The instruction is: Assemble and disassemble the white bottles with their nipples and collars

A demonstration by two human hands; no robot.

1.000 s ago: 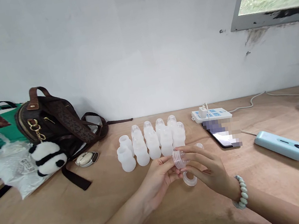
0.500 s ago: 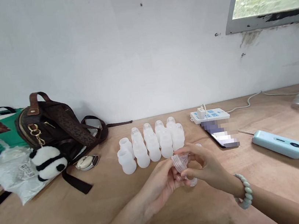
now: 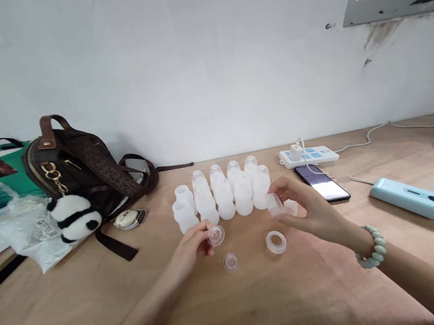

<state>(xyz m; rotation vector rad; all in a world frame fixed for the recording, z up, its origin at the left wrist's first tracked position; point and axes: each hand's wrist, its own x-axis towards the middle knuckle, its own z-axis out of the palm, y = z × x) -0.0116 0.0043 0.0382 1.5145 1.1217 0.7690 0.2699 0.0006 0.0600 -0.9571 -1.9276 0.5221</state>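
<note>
My left hand (image 3: 195, 245) pinches a clear, round, flanged bottle nipple (image 3: 216, 235) between thumb and fingers. A small clear cup-shaped cap (image 3: 275, 205) with a ridged side is gripped in my right hand (image 3: 301, 205). On the table between my hands lie another clear nipple (image 3: 230, 261) and a translucent screw ring (image 3: 276, 242). One more clear piece (image 3: 290, 207) shows partly behind my right fingers. Just beyond my hands, white baby bottles (image 3: 224, 196) stand in rows, several with clear domed caps; two bottles at the left (image 3: 184, 213) have open tops.
To the left, a dark backpack (image 3: 80, 165) with a panda plush (image 3: 74, 217) stands beside a plastic bag (image 3: 28, 232) and a computer mouse (image 3: 126, 219). At the right are a power strip (image 3: 313, 155), a phone (image 3: 322, 182) and a light blue device (image 3: 407, 197) with cables.
My hands have moved apart from being together around the clear cap. The cap is now in my right hand, the nipple in my left. The ring and other nipple on the table are uncovered.
</note>
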